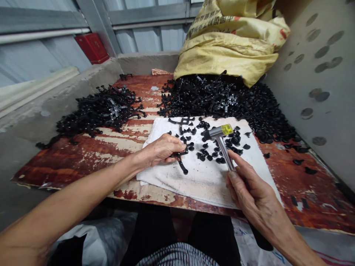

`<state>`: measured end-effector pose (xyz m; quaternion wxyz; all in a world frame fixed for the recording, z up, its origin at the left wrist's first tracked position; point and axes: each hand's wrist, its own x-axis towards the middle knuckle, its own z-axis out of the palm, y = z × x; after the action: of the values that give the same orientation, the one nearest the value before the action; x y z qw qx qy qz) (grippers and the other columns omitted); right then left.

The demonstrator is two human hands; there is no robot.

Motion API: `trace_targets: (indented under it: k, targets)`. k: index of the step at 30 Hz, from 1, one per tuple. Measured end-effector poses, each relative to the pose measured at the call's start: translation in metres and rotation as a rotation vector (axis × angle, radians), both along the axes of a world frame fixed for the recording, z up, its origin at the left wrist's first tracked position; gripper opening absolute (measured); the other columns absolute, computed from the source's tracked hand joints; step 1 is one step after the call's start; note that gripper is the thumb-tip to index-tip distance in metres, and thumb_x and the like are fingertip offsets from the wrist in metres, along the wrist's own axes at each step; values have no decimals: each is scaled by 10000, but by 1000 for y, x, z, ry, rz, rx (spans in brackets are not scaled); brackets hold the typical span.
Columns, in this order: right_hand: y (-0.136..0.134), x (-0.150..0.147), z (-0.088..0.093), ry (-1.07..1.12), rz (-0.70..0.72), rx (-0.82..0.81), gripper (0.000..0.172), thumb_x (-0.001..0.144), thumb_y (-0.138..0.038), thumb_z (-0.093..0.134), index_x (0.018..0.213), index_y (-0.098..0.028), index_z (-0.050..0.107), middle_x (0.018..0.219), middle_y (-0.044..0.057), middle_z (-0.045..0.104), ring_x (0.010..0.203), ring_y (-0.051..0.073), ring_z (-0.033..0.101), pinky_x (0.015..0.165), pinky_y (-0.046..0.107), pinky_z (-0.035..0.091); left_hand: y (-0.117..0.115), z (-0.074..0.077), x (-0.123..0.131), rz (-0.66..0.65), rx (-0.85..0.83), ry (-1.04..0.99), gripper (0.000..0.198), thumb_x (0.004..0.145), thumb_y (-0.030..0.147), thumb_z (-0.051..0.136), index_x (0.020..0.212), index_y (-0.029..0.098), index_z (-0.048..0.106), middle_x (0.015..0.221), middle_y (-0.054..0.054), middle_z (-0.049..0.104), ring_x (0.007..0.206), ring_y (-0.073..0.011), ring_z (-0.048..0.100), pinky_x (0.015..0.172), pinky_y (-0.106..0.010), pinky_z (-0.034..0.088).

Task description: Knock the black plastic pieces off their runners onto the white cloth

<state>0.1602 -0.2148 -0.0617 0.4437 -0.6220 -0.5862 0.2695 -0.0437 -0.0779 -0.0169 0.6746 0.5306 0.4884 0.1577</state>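
Held low over a white cloth [194, 190], a black branched plastic bracket [182, 167] is gripped by my left hand [165, 149]. The fingers of my right hand [249, 184] wrap round the metal shaft of a small mallet [225, 152], whose head has a yellow face and a black face. That head is raised above the cloth, to the right of the bracket. Several small black caps [209, 157] lie loose on the cloth under and around the mallet. Another black bracket [181, 122] rests at the cloth's back edge.
A heap of black brackets [97, 109] covers the table's left side. A larger black pile [210, 96] spills from a yellow woven sack [227, 48] at the back. More caps [270, 114] are heaped on the right by a wall. A red box [93, 48] stands at the back left.
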Motion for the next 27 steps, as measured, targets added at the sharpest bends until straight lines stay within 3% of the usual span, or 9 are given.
trace_targets:
  k: [16,21,24,25,27]
  targets:
    - [-1,2,-1,-40,30,77,471,941,-270,481,1411,-298,492,1021,76,729,836,229,714,627,346,618,-2,-2,0,1,9,1,311,887,99,506,578,136,502,473,13,532,262,-13,347,298,-143,156]
    - [4,4,-5,-69,53,86,477,956,-261,454,1433,-265,458,1148,105,708,1014,252,686,810,429,593,3,-4,0,8,38,40,299,877,122,510,579,142,510,487,2,543,279,-17,348,311,-154,158]
    - [4,4,-3,-119,42,101,479,951,-231,453,1430,-226,456,1344,121,611,1215,256,582,1006,466,474,1,-4,0,-54,121,81,301,846,186,554,550,150,513,418,31,450,301,-28,334,322,-152,183]
    - [2,3,0,-134,45,118,481,945,-212,447,1426,-221,458,1394,115,572,1261,246,543,1042,456,438,-2,-3,0,-86,159,103,315,828,237,582,532,154,512,393,42,408,308,-31,323,325,-149,195]
    - [0,2,7,-137,104,105,538,922,-136,407,1456,-206,406,1436,100,534,1295,203,508,1066,395,412,-5,-5,-3,-26,202,194,331,771,327,627,510,166,502,392,50,382,326,-41,329,331,-145,233]
